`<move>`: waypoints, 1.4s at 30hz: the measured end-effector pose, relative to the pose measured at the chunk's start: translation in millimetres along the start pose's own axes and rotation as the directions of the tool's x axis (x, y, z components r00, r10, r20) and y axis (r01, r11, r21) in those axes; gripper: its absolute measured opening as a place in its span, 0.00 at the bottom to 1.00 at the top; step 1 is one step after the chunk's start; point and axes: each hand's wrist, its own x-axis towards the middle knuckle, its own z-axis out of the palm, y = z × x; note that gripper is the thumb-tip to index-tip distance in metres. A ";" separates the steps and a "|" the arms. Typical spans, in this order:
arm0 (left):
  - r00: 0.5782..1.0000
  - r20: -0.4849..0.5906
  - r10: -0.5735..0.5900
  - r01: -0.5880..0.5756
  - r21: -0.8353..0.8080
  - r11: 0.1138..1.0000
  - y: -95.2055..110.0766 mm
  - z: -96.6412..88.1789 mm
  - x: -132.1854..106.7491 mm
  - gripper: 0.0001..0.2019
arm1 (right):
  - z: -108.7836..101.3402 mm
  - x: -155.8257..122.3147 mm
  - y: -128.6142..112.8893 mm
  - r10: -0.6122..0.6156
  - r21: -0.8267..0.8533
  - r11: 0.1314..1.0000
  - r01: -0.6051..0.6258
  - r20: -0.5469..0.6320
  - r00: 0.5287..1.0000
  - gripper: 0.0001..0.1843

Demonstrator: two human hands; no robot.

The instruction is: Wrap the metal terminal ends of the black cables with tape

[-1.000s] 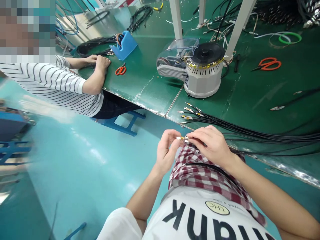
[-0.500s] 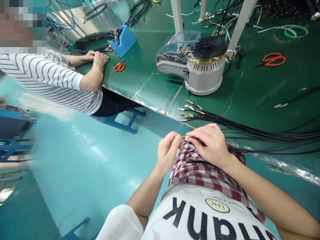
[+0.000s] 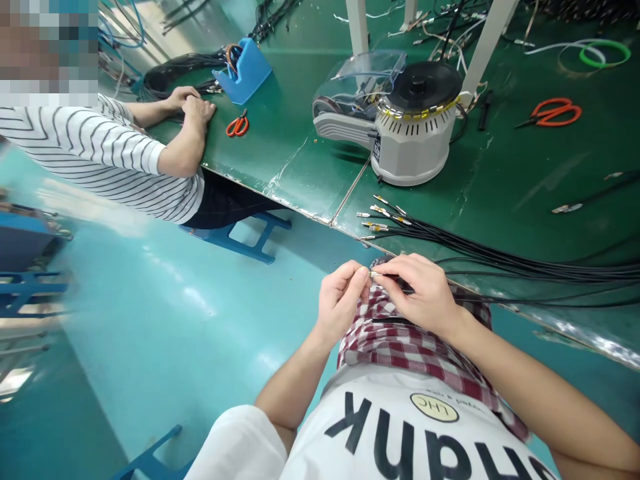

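Observation:
My left hand [image 3: 341, 303] and my right hand [image 3: 420, 291] meet just above my checked apron [image 3: 400, 343]. Between their fingertips is a small brass wire terminal [image 3: 375, 273], pinched by my left thumb and fingers. My right fingers grip the thin black wire [image 3: 407, 289] behind it. The wire joins a bundle of black wires [image 3: 505, 267] lying across the green bench edge. Several crimped metal terminals [image 3: 380, 217] fan out at the bundle's end, close to my hands. Most of the held terminal is hidden by my fingers.
A grey tape dispenser [image 3: 413, 130] stands on the green workbench [image 3: 295, 157] beyond the wires, beside orange scissors [image 3: 555, 112]. A co-worker in a striped sleeve [image 3: 100, 150] sits at the left, hands on the bench, near a blue holder [image 3: 245, 70].
My hands have drawn closer together around the terminal, and less of it shows. The whole view has shifted slightly upward.

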 end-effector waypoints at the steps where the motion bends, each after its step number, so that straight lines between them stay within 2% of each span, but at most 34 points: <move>1: 1.000 0.000 -0.005 0.005 -0.002 1.000 -0.3 0.5 0.1 0.18 | 0.0 -0.4 0.1 0.006 0.000 1.000 -0.006 0.007 1.000 0.06; 9: 0.999 0.017 -0.047 0.047 -0.018 0.999 -2.2 1.7 -0.2 0.19 | 2.7 -3.0 1.9 0.027 -0.002 1.000 -0.027 0.039 0.999 0.05; 15: 0.987 0.112 -0.113 0.138 -0.243 0.960 -6.5 0.8 0.4 0.18 | -1.0 -5.7 -2.8 0.059 0.021 0.998 -0.059 0.039 0.998 0.06; 17: 0.984 0.132 -0.116 0.148 -0.270 0.951 -8.7 -1.2 -0.2 0.17 | -4.2 -6.0 -1.5 0.057 0.017 0.998 -0.058 0.060 0.997 0.07; 18: 0.985 0.127 -0.117 0.145 -0.240 0.960 -10.4 -3.2 -0.6 0.18 | -6.2 -5.5 0.9 0.058 0.008 0.998 -0.059 0.073 0.996 0.08; 20: 0.983 0.127 -0.130 0.138 -0.053 0.989 -16.5 -9.5 -0.9 0.18 | -11.4 -2.8 10.0 0.070 -0.054 0.996 -0.066 0.090 0.993 0.09; 22: 0.979 0.134 -0.151 0.124 0.195 0.973 -26.5 -17.8 1.0 0.17 | -17.2 1.6 23.4 0.106 -0.207 0.975 -0.086 0.089 0.990 0.08; 24: 0.983 0.113 -0.147 0.098 0.357 0.929 -39.0 -25.2 6.9 0.14 | -22.1 6.0 37.2 0.148 -0.382 0.919 -0.100 0.098 0.984 0.09; 27: 0.997 -0.014 -0.073 0.072 0.407 0.911 -56.6 -28.7 24.1 0.06 | -23.9 9.2 50.7 0.194 -0.503 0.858 -0.100 0.138 0.971 0.10; 29: 0.995 -0.100 -0.008 0.048 0.406 0.913 -64.4 -25.1 38.9 0.07 | -21.0 9.0 53.3 0.198 -0.503 0.859 -0.096 0.153 0.968 0.10; 31: 0.989 -0.136 0.050 0.006 0.385 0.923 -68.3 -18.7 52.6 0.10 | -16.7 8.4 52.3 0.190 -0.488 0.868 -0.091 0.158 0.969 0.10; 33: 0.987 -0.134 0.089 -0.037 0.349 0.936 -67.6 -12.4 61.2 0.09 | -13.0 8.6 49.3 0.177 -0.463 0.882 -0.088 0.152 0.972 0.10; 36: 0.989 -0.113 0.092 -0.058 0.271 0.961 -56.7 -7.0 59.2 0.09 | -10.4 10.5 41.3 0.129 -0.398 0.915 -0.068 0.128 0.983 0.12; 39: 1.000 -0.015 -0.014 0.014 0.004 1.000 -36.6 -7.3 44.3 0.12 | -9.2 11.9 30.2 0.038 -0.294 0.956 0.009 0.154 0.987 0.17; 42: 0.990 0.087 -0.114 0.133 -0.266 0.955 -17.4 -8.9 31.1 0.13 | -6.6 10.9 21.3 -0.002 -0.210 0.977 0.031 0.139 0.990 0.12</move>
